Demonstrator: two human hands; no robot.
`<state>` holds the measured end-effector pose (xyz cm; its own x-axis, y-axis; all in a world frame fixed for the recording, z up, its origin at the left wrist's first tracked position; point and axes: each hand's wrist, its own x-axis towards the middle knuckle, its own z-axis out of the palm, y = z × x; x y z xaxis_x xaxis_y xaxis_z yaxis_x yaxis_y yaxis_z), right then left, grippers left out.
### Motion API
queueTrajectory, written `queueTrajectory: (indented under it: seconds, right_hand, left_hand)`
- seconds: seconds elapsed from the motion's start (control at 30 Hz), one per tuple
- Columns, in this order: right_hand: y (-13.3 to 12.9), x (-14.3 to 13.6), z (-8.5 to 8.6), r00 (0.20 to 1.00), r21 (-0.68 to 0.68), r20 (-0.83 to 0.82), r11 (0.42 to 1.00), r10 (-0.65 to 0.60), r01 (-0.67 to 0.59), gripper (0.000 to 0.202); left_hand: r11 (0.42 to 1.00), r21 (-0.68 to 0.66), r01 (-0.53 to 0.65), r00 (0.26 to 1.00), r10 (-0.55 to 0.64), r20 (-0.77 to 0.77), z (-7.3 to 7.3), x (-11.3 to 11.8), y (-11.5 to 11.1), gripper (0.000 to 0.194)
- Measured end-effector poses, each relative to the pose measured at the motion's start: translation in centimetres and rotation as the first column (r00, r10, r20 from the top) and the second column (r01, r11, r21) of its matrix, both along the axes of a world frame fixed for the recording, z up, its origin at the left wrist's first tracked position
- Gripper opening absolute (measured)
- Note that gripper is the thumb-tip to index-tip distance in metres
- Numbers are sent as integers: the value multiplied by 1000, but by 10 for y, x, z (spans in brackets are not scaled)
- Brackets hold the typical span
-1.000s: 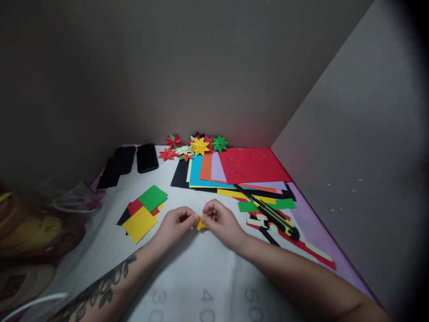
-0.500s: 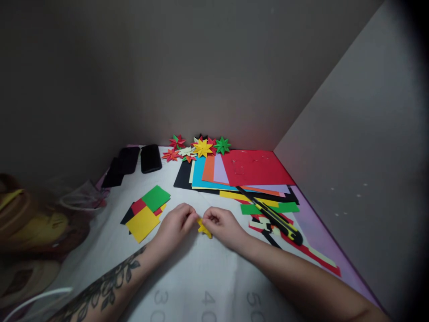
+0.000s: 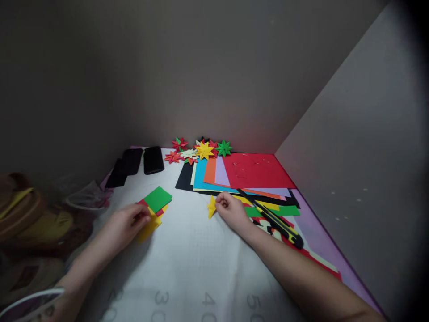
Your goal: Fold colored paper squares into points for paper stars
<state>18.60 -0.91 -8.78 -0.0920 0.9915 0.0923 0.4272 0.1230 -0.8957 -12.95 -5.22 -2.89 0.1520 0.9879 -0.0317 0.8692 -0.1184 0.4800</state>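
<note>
My right hand (image 3: pixel 231 212) pinches a small folded yellow paper piece (image 3: pixel 211 207) near the middle of the white mat (image 3: pixel 187 259). Over the yellow paper square (image 3: pixel 150 227) on the left is my left hand (image 3: pixel 129 223), its fingertips closed at the square's upper edge. A green paper square (image 3: pixel 158 199) lies just beyond those fingers, with bits of red paper beneath it. Behind my right wrist rests a black and yellow cutter (image 3: pixel 276 223) on coloured paper strips (image 3: pixel 288 210).
Folded paper stars (image 3: pixel 204 150) stand along the back wall, beside a stack of coloured sheets (image 3: pixel 258 171). Two dark phone-like objects, one nearer the centre (image 3: pixel 153 160), lie at the back left. A clear plastic bag (image 3: pixel 87 195) is at the left edge.
My left hand has left the folded yellow piece and moved left onto the yellow square. My right hand has shifted slightly right and away from me with the folded piece.
</note>
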Motion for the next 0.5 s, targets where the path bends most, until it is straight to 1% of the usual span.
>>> queueTrajectory:
  seconds: [0.1,0.2,0.33,0.5]
  right_hand:
    - [0,-2,-5,970,96,240,993,43,-67,10]
    - [-1,-4,-6,912,178,409,976,41,-123,15]
    - [-2,-5,-3,865,219,501,966,12,-140,18]
    - [-2,-4,-5,800,292,600,935,-14,-202,20]
  left_hand:
    - [998,-52,41,998,-43,-39,-11,3,-15,28]
    - [998,-22,64,996,-65,-62,-14,10,-23,27]
    - [995,14,97,986,-95,-136,-16,15,-29,28]
    - [992,58,114,977,-102,-188,-16,15,-34,22]
